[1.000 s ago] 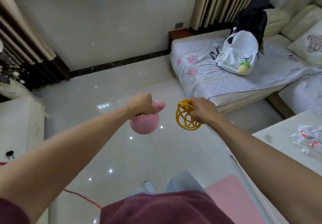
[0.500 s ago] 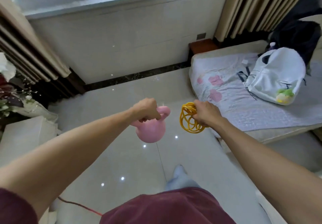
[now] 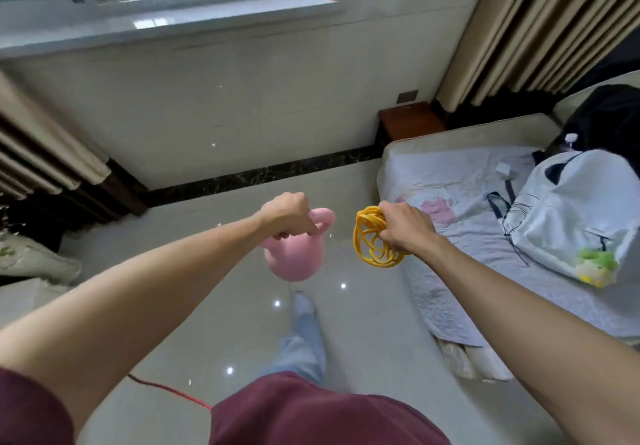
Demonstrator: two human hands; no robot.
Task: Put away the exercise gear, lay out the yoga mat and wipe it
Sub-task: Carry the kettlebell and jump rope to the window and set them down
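We've stepped nearer the couch (image 3: pixel 450 174): just left of it our left hand (image 3: pixel 287 214) curls round the handle of the pink kettlebell (image 3: pixel 294 259), and our right hand (image 3: pixel 405 226) clenches the coiled yellow rope (image 3: pixel 370 237). Both are still airborne, so stowing's unfinished.

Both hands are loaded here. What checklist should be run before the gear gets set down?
1. Left hand grip on the kettlebell handle: ok, fingers are curled round it.
2. Right hand grip on the yellow coil: ok, it is bunched in the fist with loops hanging below.
3. Foot out from under the kettlebell: cannot tell, depth is unclear.
4. Red cord away from the feet: not ok, it trails on the floor close by.
5. Storage spot for the gear in view: cannot tell, none is evident.
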